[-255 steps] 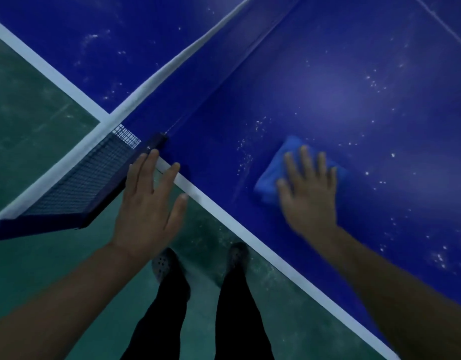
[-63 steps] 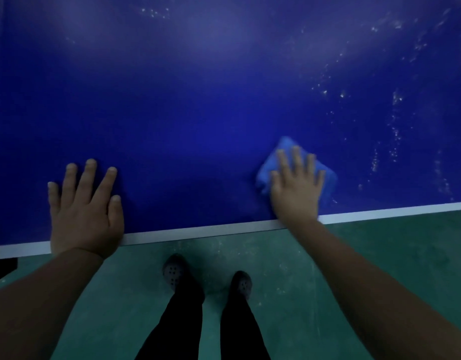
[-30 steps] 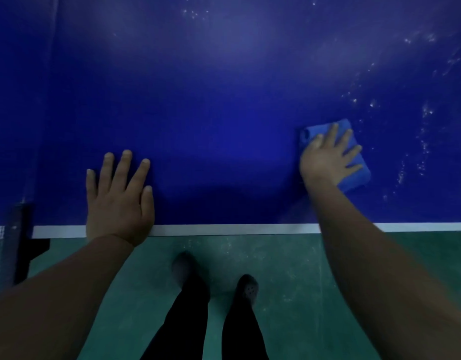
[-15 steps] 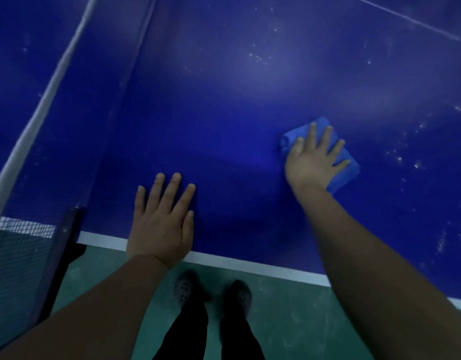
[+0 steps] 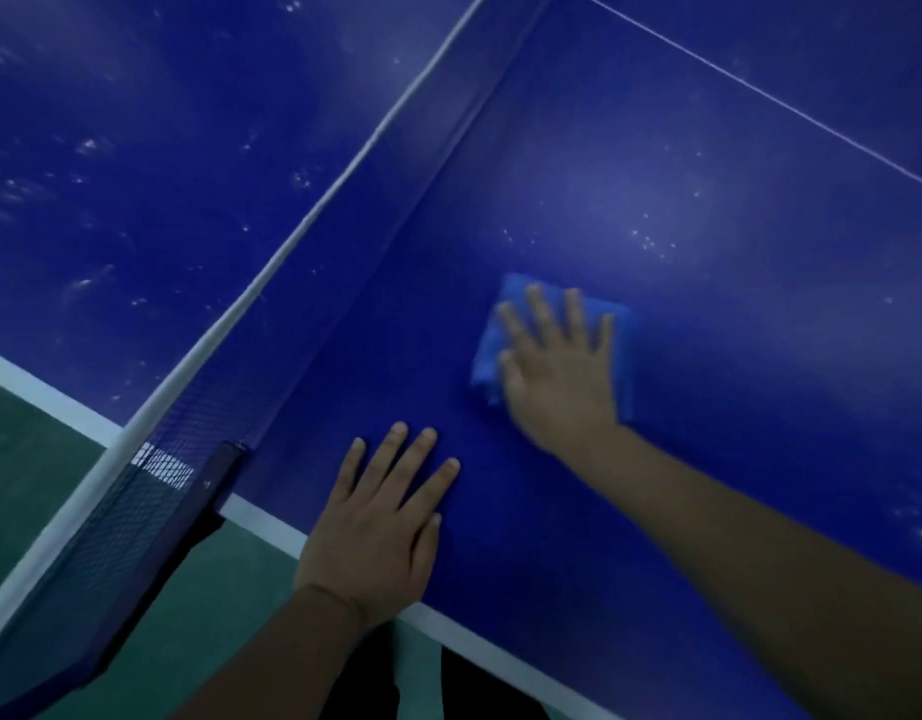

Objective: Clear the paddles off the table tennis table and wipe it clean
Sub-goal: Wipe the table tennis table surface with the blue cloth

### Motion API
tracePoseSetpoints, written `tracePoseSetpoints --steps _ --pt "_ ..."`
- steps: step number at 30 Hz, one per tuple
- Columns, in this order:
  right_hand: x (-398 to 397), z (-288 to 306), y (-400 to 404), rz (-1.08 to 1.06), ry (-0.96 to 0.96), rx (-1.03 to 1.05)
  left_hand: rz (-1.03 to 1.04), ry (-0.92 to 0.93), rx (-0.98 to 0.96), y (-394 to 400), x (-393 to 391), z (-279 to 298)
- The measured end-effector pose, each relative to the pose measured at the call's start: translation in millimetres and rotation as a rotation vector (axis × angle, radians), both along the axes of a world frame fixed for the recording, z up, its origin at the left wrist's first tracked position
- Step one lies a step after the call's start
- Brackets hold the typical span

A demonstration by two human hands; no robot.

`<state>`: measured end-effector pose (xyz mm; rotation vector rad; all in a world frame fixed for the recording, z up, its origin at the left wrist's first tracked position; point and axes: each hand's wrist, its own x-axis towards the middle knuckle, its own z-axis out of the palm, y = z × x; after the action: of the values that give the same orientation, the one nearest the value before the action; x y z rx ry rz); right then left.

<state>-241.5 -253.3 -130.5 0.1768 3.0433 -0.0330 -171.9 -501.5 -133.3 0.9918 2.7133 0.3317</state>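
Right hand (image 5: pixel 563 376) flat, fingers spread, presses the folded cloth (image 5: pixel 617 350) on the table (image 5: pixel 708 163) near its side edge, just beside the net (image 5: pixel 272 324), likely to wipe off specks, while left hand (image 5: pixel 381 532) lies flat at the edge, seemingly as a brace; no paddles in view.

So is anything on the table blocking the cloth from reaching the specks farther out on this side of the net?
Nothing visible. The right hand presses flat on the blue cloth, and the table between it and the white specks beyond is bare.
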Motion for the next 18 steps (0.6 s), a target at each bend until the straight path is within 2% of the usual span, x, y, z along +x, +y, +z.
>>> tracePoseSetpoints --steps 4,6,8,12,14,16,18 --pt "-58 -1 -58 0.508 -0.034 -0.099 0.136 -0.007 0.067 5 -2 2" --pt "-106 -1 -44 0.594 -0.075 -0.049 0.266 -0.003 0.093 7 -7 1" --pt "-156 0 -2 0.413 -0.04 -0.015 0.3 0.01 0.075 8 -9 1" --pt "-206 10 91 -0.264 -0.062 -0.07 0.31 0.004 0.067 9 -8 1" --pt "-189 9 74 -0.32 -0.029 -0.073 0.327 -0.002 0.066 8 -8 1" --pt "-152 3 22 -0.062 0.026 -0.048 0.339 -0.003 0.057 7 -8 1" --pt "-103 -1 -20 0.352 -0.023 -0.08 0.353 -0.002 0.063 6 -9 2"
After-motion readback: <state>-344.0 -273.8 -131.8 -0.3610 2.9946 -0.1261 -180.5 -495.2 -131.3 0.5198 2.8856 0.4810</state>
